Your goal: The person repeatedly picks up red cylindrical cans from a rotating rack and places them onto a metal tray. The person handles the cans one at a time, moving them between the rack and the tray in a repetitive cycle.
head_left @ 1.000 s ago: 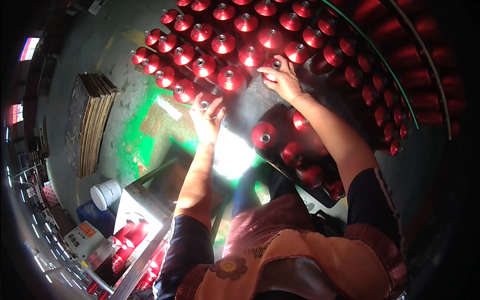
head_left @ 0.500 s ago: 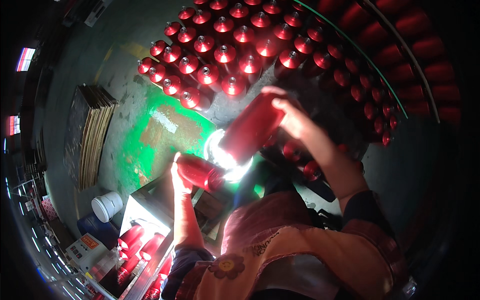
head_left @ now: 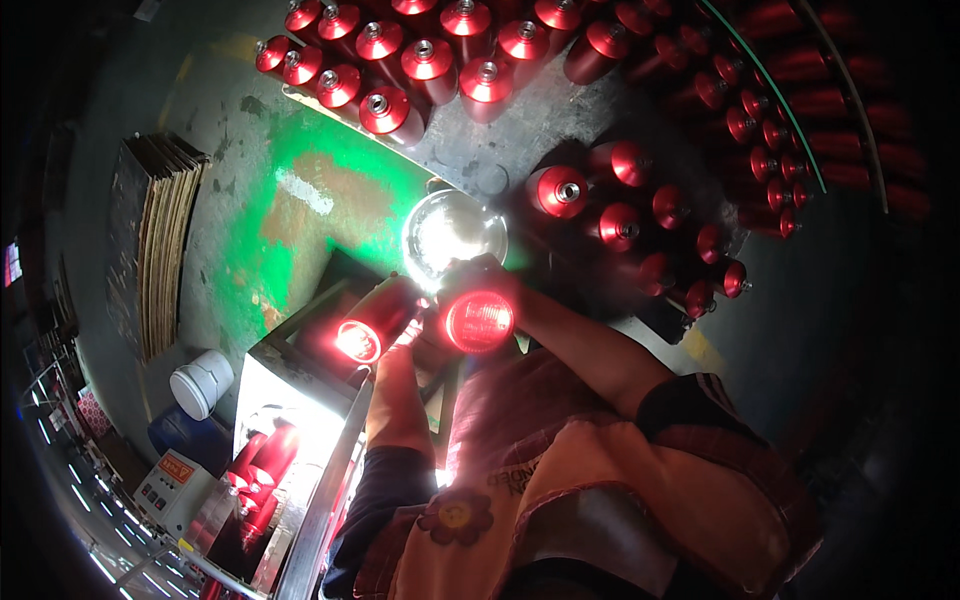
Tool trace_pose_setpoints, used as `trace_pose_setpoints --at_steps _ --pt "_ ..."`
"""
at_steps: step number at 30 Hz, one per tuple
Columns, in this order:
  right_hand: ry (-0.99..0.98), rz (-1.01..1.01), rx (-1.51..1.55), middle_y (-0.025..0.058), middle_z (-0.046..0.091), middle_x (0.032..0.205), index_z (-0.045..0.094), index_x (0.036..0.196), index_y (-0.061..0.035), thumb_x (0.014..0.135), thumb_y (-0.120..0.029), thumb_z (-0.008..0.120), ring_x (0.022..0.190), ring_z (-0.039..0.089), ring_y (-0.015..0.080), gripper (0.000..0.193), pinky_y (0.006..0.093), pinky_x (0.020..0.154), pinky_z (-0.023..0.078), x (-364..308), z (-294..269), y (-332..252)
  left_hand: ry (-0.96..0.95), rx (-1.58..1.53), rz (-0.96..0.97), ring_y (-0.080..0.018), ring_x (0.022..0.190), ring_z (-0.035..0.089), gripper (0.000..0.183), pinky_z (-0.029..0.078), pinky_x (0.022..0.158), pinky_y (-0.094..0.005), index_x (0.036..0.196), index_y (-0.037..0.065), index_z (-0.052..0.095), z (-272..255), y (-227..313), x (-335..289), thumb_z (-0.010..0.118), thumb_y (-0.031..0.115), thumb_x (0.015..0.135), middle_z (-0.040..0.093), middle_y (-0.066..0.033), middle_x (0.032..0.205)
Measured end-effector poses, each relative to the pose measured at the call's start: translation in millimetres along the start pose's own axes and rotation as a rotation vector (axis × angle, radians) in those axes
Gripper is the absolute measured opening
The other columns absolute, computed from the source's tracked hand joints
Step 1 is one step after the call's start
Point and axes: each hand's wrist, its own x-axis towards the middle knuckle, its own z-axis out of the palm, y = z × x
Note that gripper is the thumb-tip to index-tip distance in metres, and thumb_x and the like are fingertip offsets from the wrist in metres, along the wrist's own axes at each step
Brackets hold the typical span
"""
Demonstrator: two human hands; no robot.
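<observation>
My left hand [head_left: 400, 345] grips a red metal cylinder [head_left: 372, 322] tilted with its base toward the camera. My right hand [head_left: 500, 285] holds a second red cylinder [head_left: 478, 318], also base-up, close beside the first. Both glow under a bright round lamp [head_left: 452, 235] just beyond them. Several more red cylinders [head_left: 400, 60] stand upright on the floor at the top, and another group [head_left: 640, 215] stands to the right.
A metal bench or box [head_left: 290, 390] lies below my hands, with red cylinders [head_left: 262, 470] lying in it at lower left. A stack of flat boards [head_left: 160, 250] sits at left, a white tub [head_left: 200, 380] beside it. Green-painted concrete floor [head_left: 300, 200] spreads beyond.
Both hands reached to the standing cylinders, lifted one each, and drew them back toward my body. They now sit side by side under the lamp.
</observation>
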Motion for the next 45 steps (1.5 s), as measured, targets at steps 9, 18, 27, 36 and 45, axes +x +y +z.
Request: trace_pose_setpoints --at_steps 9,18,27,36,45 --pt "0.005 0.272 0.432 0.0047 0.061 0.095 0.059 0.099 -0.0111 0.088 -0.02 0.059 0.09 0.059 0.0189 0.014 0.0344 0.08 0.047 -6.7 38.2 -1.9 0.292 -0.114 0.011 -0.0251 0.114 0.052 0.042 0.049 0.088 -0.0412 0.136 0.009 0.046 -19.7 -11.0 -7.5 0.038 0.033 0.102 0.052 -0.0097 0.134" --pt "-0.117 -0.259 0.205 0.0087 0.062 0.12 0.055 0.127 -0.0048 0.089 -0.026 0.061 0.114 0.058 0.0185 0.044 0.0363 0.099 0.045 -82.5 37.2 -131.6 -0.012 1.484 0.136 -0.0277 0.103 0.059 0.044 0.05 0.087 -0.0417 0.128 0.009 0.054 79.0 21.0 -2.2 0.043 0.043 0.101 0.061 -0.0126 0.119" --pt "0.37 -1.026 -1.527 0.0075 0.049 0.133 0.07 0.119 -0.0215 0.077 -0.011 0.077 0.117 0.055 0.0234 0.044 0.0366 0.099 0.047 -129.9 35.1 -314.1 -0.089 1.373 1.083 -0.0252 0.116 0.058 0.037 0.046 0.101 -0.0389 0.114 0.005 0.071 259.5 20.6 44.3 0.076 0.003 0.078 0.062 -0.0154 0.126" --pt "0.403 -0.593 -1.924 0.013 0.035 0.15 0.067 0.123 -0.0398 0.076 -0.017 0.079 0.134 0.038 0.0358 0.054 0.0419 0.11 0.04 -59.3 -60.4 -302.6 -0.093 1.837 1.112 -0.0293 0.119 0.046 0.041 0.042 0.101 -0.0402 0.102 0.027 0.078 286.0 -90.9 103.2 0.088 0.016 0.064 0.053 -0.0067 0.136" --pt "0.552 -0.84 -1.92 0.0225 0.029 0.155 0.063 0.13 -0.0343 0.076 -0.025 0.078 0.141 0.027 0.044 0.057 0.049 0.113 0.032 -91.1 -53.5 -376.0 -0.135 1.86 1.077 -0.0362 0.132 0.038 0.047 0.038 0.109 -0.0446 0.12 0.026 0.071 339.3 -46.5 119.4 0.081 0.023 0.074 0.04 -0.0162 0.149"
